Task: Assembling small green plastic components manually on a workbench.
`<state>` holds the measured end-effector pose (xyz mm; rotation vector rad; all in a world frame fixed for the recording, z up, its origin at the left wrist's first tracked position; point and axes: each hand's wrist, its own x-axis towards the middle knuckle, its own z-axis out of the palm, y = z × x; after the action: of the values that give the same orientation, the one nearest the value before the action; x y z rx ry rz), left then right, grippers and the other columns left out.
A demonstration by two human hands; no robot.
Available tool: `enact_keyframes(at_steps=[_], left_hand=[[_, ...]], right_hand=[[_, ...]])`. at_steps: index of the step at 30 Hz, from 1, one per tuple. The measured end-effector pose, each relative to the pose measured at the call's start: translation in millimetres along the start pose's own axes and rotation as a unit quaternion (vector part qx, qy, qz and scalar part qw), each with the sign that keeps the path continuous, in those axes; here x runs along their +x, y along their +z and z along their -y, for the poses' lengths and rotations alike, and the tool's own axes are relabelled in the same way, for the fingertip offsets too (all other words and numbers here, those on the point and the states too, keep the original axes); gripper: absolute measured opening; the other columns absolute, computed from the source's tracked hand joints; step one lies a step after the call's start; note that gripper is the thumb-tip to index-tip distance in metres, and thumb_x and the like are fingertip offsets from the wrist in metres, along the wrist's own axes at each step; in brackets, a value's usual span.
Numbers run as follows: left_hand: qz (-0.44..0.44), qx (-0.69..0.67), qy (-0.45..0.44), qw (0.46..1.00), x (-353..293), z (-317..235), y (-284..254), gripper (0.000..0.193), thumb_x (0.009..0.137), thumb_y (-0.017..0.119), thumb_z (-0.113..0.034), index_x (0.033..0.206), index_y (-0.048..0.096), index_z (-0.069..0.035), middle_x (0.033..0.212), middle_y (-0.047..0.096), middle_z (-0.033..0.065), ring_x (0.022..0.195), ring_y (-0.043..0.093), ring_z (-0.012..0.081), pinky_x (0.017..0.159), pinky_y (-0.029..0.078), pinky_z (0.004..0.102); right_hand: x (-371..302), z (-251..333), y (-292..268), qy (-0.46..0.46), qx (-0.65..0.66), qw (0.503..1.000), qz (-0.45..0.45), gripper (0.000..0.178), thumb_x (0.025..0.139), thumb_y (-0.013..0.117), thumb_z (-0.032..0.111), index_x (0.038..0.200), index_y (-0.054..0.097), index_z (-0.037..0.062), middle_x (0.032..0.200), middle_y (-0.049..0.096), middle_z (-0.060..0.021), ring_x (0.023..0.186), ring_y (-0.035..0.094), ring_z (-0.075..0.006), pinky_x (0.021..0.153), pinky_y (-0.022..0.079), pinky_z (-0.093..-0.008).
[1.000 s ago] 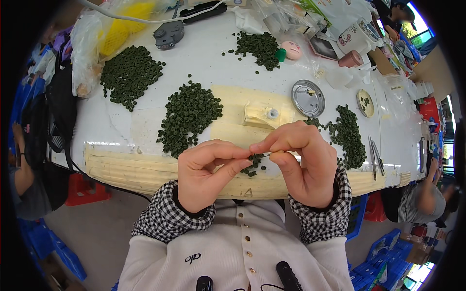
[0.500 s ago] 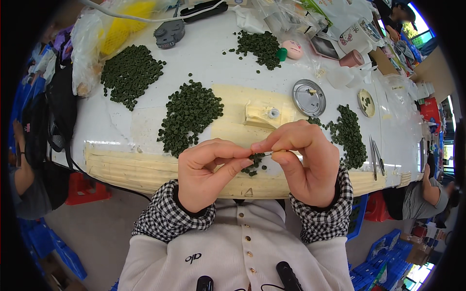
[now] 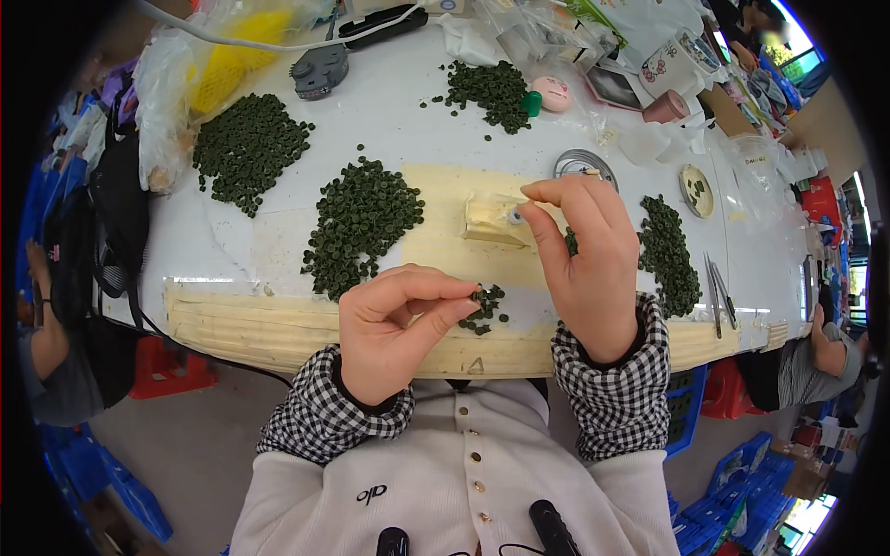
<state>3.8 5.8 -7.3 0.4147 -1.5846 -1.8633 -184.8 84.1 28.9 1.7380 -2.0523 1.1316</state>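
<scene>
My left hand is closed in a pinch above the table's near edge. At its fingertips is a small dark green disc-like piece, partly hidden by thumb and forefinger. Farther right and forward, my right hand curls with thumb and forefinger close together, beside the small white nozzle on a cream-coloured block. What those fingers hold is hidden. Below the left fingertips lies a small cluster of green pieces.
Heaps of green pieces lie at left, centre left, far middle and right. A round metal lid is partly behind my right hand. Tweezers and a small dish are at right.
My right hand has moved away from the left fingertips, forward to the nozzle on the block. The thin yellow-ended tool it held no longer shows. My left hand keeps its pinch in place.
</scene>
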Motion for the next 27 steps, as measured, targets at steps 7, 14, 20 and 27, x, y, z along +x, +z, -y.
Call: enact_keyframes(at_steps=[7,14,20,27], left_hand=[[-0.022,-0.016,-0.004,1.0,-2.5,1.2,-1.4,0.019,0.083,0.067,0.01,0.101,0.068,0.005,0.099,0.068,0.0128,0.088,0.064,0.0142,0.077,0.051,0.0238],[-0.008,-0.002,0.01,1.0,-1.5,0.1,-1.9,0.019,0.083,0.066,0.011,0.101,0.068,0.005,0.1,0.068,0.0131,0.09,0.066,0.0155,0.078,0.052,0.0244],[0.008,0.015,0.026,1.0,-0.2,-2.3,-1.6,0.018,0.083,0.065,0.012,0.1,0.069,0.005,0.097,0.069,0.0136,0.089,0.067,0.0165,0.077,0.052,0.0244],[0.013,0.046,0.018,0.999,-0.9,-5.0,0.1,0.018,0.083,0.066,0.011,0.099,0.069,0.004,0.096,0.069,0.0128,0.086,0.066,0.0159,0.076,0.053,0.0247]], right_hand=[[-25.7,31.7,-28.9,0.074,0.134,0.986,0.068,0.023,0.08,0.066,-0.004,0.103,0.068,-0.0012,0.091,0.063,-0.0123,0.078,0.058,-0.0258,0.068,0.046,-0.0327],[-52.3,48.9,-15.6,0.098,0.248,0.957,0.114,0.038,0.081,0.066,-0.004,0.119,0.065,-0.0009,0.094,0.064,-0.0126,0.078,0.057,-0.0246,0.068,0.047,-0.0309],[-56.7,42.3,-13.8,0.092,0.271,0.95,0.123,0.038,0.083,0.065,-0.004,0.121,0.064,-0.0013,0.096,0.064,-0.0127,0.079,0.058,-0.0236,0.068,0.048,-0.03],[-62.3,43.2,-12.8,0.087,0.271,0.954,0.098,0.038,0.081,0.067,-0.004,0.119,0.065,-0.0006,0.095,0.064,-0.0129,0.078,0.059,-0.0244,0.067,0.048,-0.0303]])
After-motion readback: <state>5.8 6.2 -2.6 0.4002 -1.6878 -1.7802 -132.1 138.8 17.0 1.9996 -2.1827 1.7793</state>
